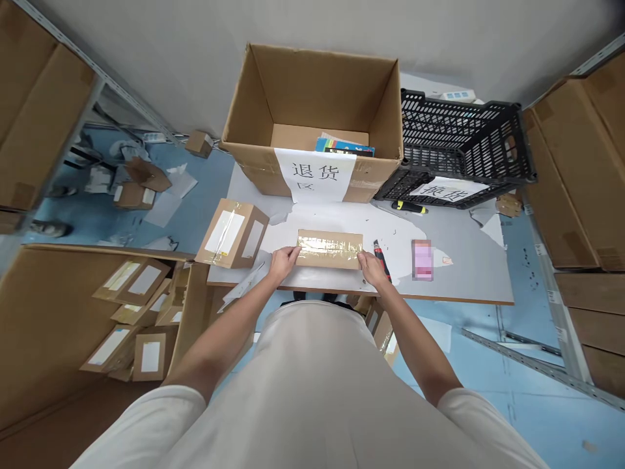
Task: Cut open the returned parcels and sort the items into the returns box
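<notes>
A flat cardboard parcel (330, 249), sealed lengthwise with clear tape, is found lying near the front edge of the white table (463, 260), grasped at its left end by the left hand (283, 262) and at its right end by the right hand (372, 268). A red-and-black tool (381, 258), apparently a cutter, is seen just beside the right hand, with a labelled brown box (233, 233) at the front left corner. Along the rear edge an open carton (315, 117) with a paper sign (315, 173) and a black crate (459, 146) are noted.
</notes>
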Demonstrator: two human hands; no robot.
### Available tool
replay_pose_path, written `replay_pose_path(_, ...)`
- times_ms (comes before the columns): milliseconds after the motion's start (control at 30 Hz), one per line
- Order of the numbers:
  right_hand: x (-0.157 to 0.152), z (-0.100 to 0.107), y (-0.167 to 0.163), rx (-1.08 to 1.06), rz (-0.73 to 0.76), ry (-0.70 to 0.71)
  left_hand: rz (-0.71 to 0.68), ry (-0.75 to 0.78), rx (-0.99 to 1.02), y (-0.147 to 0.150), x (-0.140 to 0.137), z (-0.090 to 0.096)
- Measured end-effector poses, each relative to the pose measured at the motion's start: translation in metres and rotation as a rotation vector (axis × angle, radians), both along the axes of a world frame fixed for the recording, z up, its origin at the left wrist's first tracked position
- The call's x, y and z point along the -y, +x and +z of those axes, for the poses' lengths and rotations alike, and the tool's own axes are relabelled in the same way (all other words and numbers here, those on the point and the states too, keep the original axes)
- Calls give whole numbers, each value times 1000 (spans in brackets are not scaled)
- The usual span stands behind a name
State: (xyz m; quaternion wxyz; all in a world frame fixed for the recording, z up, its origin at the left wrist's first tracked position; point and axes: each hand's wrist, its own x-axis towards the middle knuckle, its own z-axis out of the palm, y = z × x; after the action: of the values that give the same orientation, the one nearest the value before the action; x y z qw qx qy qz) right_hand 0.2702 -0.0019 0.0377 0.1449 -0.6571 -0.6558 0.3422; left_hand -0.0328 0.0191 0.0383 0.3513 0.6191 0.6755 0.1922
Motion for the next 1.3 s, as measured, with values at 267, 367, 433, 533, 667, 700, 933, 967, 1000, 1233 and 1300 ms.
replay_pose_path(267, 4, -19, 17, -83, -176, -3, 33, 13, 2, 3, 2, -1)
replay_pose_path(367, 5, -32, 36, 104, -377, -50, 53, 13, -27, 4, 5, 0)
replay_pose_path(433, 5, -40, 46, 287, -397, -209, 81, 61, -38, 4, 11, 0)
replay_pose_path(533, 4, -45, 52, 445, -358, -402, 75, 286, -81, 5, 26, 3)
replay_pose_path(667, -3, -31, 54, 422, -321, -368, -341, 554, -142, 17, 47, 3)
replay_pose_path(700, -6, -22, 53, 391, -333, -287, -451, 574, -157, 21, 50, 2)
replay_pose_path(933, -35, 69, -4, 86, 383, 239, -616, 569, -269, 35, 48, -23)
replay_pose_path(967, -40, 77, -17, 108, 524, 212, -618, 557, -273, 35, 47, -26)
replay_pose_path(1000, -45, 83, -29, 154, 648, 171, -619, 548, -275, 35, 46, -27)
replay_pose_path(1233, -63, 86, -65, 443, 947, 60, -599, 539, -266, 38, 48, -29)
replay_pose_path(1300, -63, 88, -66, 467, 964, 68, -596, 542, -268, 38, 48, -29)
